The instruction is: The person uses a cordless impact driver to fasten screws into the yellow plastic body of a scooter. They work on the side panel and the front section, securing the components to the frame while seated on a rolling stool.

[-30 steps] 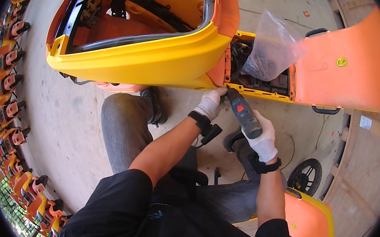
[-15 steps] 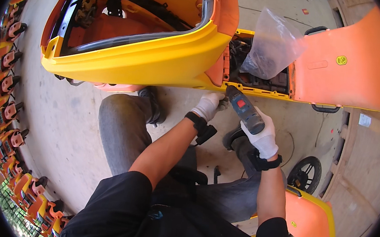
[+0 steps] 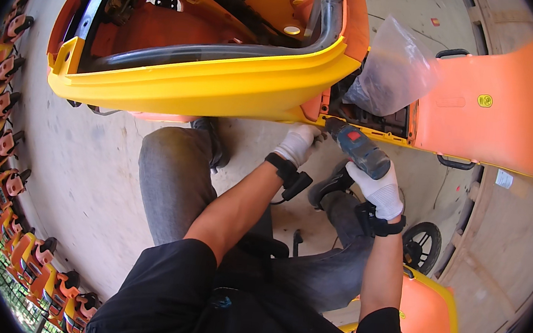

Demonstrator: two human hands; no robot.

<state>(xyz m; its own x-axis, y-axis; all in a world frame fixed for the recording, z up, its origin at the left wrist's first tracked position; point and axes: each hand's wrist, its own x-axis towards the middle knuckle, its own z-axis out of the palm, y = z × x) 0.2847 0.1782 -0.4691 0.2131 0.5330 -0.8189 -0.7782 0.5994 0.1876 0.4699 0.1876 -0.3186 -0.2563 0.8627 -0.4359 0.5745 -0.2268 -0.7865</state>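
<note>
In my white-gloved right hand (image 3: 381, 189) is a dark cordless drill (image 3: 361, 151) with a red patch. Its nose points up and left, to the lower yellow edge of an orange and yellow ride-on vehicle body (image 3: 203, 90). My left hand (image 3: 297, 144), gloved too, is beside the drill's nose, just below that edge. Its fingers are curled together; whatever they pinch is too small to make out. A crumpled clear plastic bag (image 3: 391, 72) lies over the open bay with dark parts, right of the drill's nose.
An orange seat panel (image 3: 477, 106) with black side handles extends right of the bay. Below it are a black wheel (image 3: 421, 245) and another orange and yellow body (image 3: 428, 317). Several similar vehicles (image 3: 9, 142) line the left. Wooden boards (image 3: 495, 253) stand at the right.
The view has shifted and turned slightly. The drill is tilted more to the side, with its nose still at the yellow edge. My left hand stays close beside it.
</note>
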